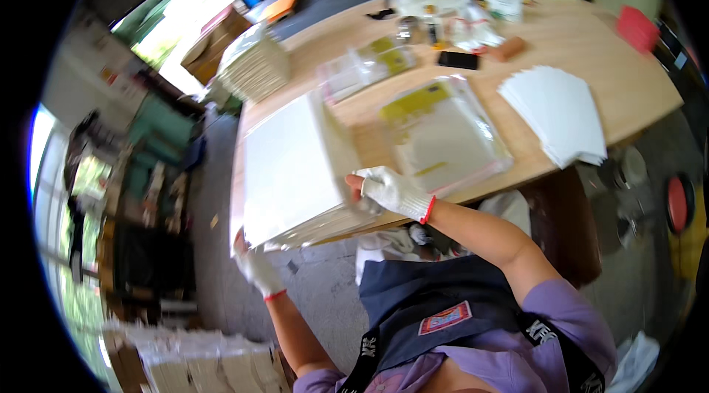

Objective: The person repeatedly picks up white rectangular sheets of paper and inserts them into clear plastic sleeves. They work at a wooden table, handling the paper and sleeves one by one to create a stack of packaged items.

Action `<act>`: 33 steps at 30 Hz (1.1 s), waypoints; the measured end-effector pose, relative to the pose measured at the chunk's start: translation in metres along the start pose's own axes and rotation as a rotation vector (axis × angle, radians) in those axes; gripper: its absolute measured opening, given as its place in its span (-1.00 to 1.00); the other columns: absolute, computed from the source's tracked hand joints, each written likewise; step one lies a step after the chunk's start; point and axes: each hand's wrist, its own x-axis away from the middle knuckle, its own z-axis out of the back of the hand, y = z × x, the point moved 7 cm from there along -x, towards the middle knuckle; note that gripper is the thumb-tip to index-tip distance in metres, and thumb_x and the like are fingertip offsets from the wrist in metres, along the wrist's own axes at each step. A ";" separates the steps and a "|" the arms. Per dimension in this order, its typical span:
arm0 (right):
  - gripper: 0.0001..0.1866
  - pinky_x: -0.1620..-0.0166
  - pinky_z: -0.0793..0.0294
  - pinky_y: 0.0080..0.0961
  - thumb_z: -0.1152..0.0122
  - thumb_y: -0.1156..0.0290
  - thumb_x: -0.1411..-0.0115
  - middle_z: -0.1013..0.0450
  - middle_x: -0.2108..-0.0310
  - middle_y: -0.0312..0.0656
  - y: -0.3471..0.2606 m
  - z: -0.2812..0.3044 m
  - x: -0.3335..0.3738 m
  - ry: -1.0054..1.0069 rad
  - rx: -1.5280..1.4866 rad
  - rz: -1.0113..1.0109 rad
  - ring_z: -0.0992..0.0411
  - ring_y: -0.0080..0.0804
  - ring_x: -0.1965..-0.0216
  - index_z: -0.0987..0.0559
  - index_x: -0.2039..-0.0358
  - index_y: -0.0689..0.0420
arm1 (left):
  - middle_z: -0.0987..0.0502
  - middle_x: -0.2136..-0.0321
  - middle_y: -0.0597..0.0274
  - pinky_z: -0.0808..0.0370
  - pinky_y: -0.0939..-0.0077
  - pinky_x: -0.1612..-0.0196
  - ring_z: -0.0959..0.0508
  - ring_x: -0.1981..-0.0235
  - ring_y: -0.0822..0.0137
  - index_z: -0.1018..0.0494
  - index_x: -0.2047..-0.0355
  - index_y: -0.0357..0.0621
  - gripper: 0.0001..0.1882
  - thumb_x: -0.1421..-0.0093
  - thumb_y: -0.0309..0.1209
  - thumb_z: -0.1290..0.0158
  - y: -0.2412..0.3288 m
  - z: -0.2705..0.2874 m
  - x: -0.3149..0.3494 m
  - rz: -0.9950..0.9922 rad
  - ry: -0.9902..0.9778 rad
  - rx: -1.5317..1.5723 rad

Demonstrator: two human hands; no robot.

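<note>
A tall stack of white sheets in clear plastic point(288, 168) stands at the near left of the table. My left hand point(257, 267), in a white glove with bare fingertips and a red cuff, is closed at the stack's near left corner. My right hand point(391, 190), gloved alike, is at the stack's near right side with its fingers bent toward it. Blur hides whether those fingers pinch anything. To the right of the stack lies a clear plastic packet point(450, 138) with a yellow-green printed band.
A fanned pile of white sheets point(557, 112) lies at the table's right. Behind are a black phone point(458, 60), a jar point(407, 29) and another plastic packet point(369, 64). Another tall stack point(255, 64) stands at the far left. A brown stool point(561, 227) sits under the near edge.
</note>
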 end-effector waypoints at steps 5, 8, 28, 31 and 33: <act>-0.73 0.52 -0.32 -0.67 0.00 0.18 -0.22 -0.39 0.55 -0.33 0.034 0.128 0.100 0.572 0.147 0.408 -0.31 -0.62 0.59 -0.48 0.35 0.14 | -0.38 0.14 0.09 -0.36 0.44 0.04 -0.40 0.14 0.29 -0.27 0.01 -0.33 -0.64 -0.17 -0.48 0.14 -0.125 0.060 0.074 0.223 0.159 -0.066; -0.78 0.50 -0.37 -0.65 0.00 0.30 -0.16 -0.40 0.53 -0.32 0.069 0.231 0.201 1.034 -0.178 0.108 -0.36 -0.59 0.55 -0.47 0.25 0.13 | -0.43 0.25 0.17 -0.37 0.53 0.15 -0.42 0.25 0.38 -0.34 0.14 -0.32 -0.74 -0.15 -0.52 0.13 -0.168 0.043 0.136 0.204 0.000 -0.191; -0.84 0.64 -0.40 -0.58 0.04 0.40 -0.15 -0.39 0.46 -0.19 0.079 0.419 0.343 1.608 -0.502 0.370 -0.40 -0.43 0.60 -0.35 0.24 0.10 | -0.36 0.09 0.14 -0.27 0.25 -0.02 -0.34 0.08 0.07 -0.41 0.15 0.03 -0.62 0.05 -0.33 -0.06 -0.076 -0.361 0.190 -0.741 -1.190 -0.904; -0.80 0.64 -0.44 -0.52 0.06 0.42 -0.15 -0.38 0.39 -0.13 0.081 0.420 0.351 1.572 -0.376 0.366 -0.42 -0.37 0.59 -0.30 0.19 0.10 | -0.38 0.19 0.16 -0.36 0.28 0.10 -0.37 0.13 0.09 -0.42 0.26 0.03 -0.71 0.08 -0.47 -0.02 -0.087 -0.369 0.186 -0.562 -1.253 -1.005; -0.82 0.66 -0.42 -0.53 0.01 0.43 -0.12 -0.39 0.39 -0.13 0.069 0.399 0.348 1.441 -0.379 0.468 -0.43 -0.35 0.59 -0.33 0.24 0.13 | -0.38 0.23 0.20 -0.40 0.29 0.16 -0.37 0.15 0.12 -0.39 0.31 0.04 -0.71 0.12 -0.51 -0.04 -0.099 -0.362 0.172 -0.585 -1.183 -0.985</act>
